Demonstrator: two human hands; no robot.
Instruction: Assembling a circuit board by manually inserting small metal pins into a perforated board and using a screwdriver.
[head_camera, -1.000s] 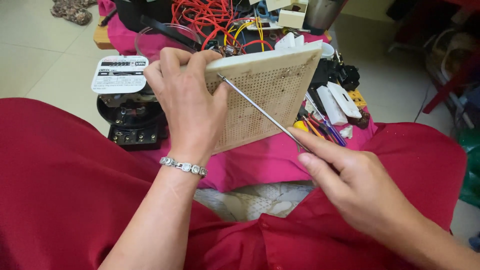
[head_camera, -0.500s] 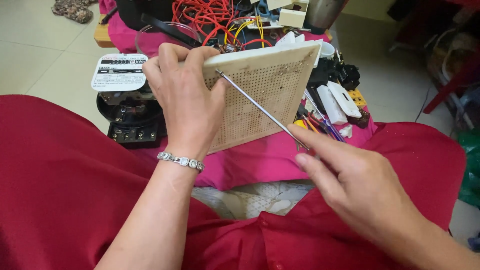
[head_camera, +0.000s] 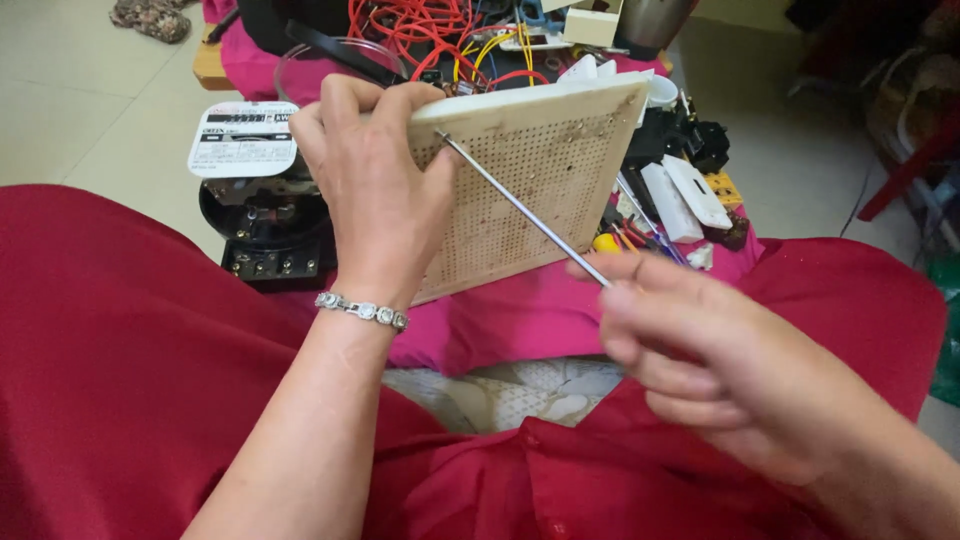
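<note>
Since the earlier frame, little has shifted — the right hand (head_camera: 720, 370) stays closed on the screwdriver (head_camera: 525, 212), its tip set against the perforated board (head_camera: 530, 190), gripped upright at the left edge by the left hand (head_camera: 375, 190). Probing appears underway — steady tip alignment is required next.

Single head-worn view, looking steeply down and forward over wearer's lap. Close range: left hand (head_camera: 375, 190) and right hand (head_camera: 715, 365) fill near and middle frame. Far edge takes in cluttered pink cloth (head_camera: 530, 310), tiled floor (head_camera: 90, 110) far left.
</note>
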